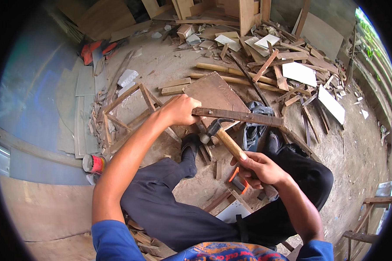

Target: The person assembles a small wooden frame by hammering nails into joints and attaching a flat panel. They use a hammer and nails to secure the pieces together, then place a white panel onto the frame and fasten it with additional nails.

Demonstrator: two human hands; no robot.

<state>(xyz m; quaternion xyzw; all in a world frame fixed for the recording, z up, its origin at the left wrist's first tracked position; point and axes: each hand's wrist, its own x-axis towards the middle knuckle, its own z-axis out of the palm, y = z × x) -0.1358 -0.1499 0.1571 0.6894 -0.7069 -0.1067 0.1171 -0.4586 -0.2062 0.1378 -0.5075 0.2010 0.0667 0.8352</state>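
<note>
Centre of the frame: the left hand (181, 110), fingers curled closed, grips the left end of a dark wooden strip (244, 116) extending rightward. Lower right of centre: the right hand (262, 168) is wrapped around the wooden handle of a hammer (229, 143), its head just below the strip; contact cannot be determined. Behind the strip lies a brown board (213, 92); upper right, scrap wood (294, 56) covers the floor (335, 174).
</note>
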